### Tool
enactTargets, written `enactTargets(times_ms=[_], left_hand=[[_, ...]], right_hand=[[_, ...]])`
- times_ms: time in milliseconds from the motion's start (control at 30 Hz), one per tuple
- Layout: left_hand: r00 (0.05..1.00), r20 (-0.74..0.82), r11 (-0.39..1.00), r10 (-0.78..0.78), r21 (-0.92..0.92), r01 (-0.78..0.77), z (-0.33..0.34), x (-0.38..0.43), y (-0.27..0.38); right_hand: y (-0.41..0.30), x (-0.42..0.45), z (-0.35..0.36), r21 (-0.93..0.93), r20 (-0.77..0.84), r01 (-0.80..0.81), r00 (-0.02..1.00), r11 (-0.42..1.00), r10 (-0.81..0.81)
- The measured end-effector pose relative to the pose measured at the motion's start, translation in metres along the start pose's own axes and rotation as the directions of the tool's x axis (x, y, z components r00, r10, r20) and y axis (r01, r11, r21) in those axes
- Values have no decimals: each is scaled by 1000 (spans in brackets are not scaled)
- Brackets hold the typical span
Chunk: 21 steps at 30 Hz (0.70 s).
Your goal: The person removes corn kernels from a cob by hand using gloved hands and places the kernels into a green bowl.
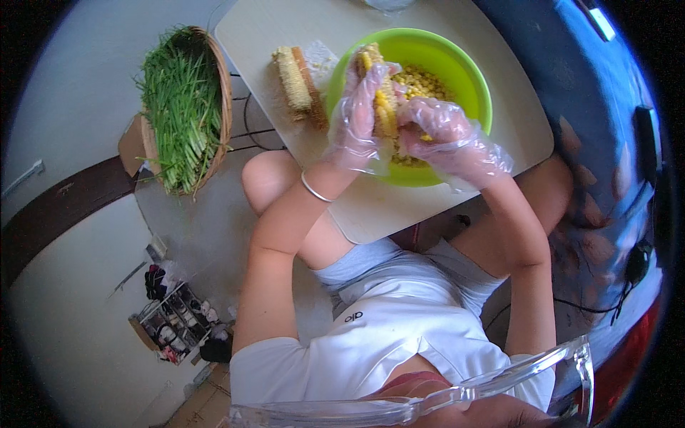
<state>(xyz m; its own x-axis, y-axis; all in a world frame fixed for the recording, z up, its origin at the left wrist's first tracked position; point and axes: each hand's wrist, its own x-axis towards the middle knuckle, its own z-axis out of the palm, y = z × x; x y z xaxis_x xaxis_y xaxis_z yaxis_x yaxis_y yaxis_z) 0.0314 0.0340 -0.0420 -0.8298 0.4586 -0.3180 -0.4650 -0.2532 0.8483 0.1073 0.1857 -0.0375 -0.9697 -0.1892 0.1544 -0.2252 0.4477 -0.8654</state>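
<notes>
My left hand, in a clear plastic glove, is closed around a partly stripped corn cob that still bears rows of yellow kernels. The cob is held over a lime-green plastic bowl. Against the cob's right side is my right hand, gloved too, its fingers curled; whether they pinch a kernel is hidden. Loose corn kernels lie in the bowl. Two stripped cobs rest side by side on the table left of the bowl, a pale one and a browner one.
The bowl stands on a small pale table with rounded corners, over my knees. A wicker basket of long green leafy stalks stands to the left. A loaded rack is at lower left, and patterned blue fabric at right.
</notes>
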Motion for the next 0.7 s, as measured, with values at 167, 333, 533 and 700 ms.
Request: enactTargets(times_ms=[167,333,533,700], left_hand=[[1000,6,999,22,-27,-22,0,-1,-1],[999,25,999,32,35,-33,-5,0,-4],[994,46,986,96,132,-101,-8,2,-11],[999,0,999,-35,19,35,-1,2,0]], right_hand=[[-1,2,4,135,-51,-60,996,989,67],[-1,0,6,-33,-48,-47,998,998,46],[-1,0,12,-198,-52,-49,998,979,39],[4,-1,3,41,-39,-87,995,995,89]])
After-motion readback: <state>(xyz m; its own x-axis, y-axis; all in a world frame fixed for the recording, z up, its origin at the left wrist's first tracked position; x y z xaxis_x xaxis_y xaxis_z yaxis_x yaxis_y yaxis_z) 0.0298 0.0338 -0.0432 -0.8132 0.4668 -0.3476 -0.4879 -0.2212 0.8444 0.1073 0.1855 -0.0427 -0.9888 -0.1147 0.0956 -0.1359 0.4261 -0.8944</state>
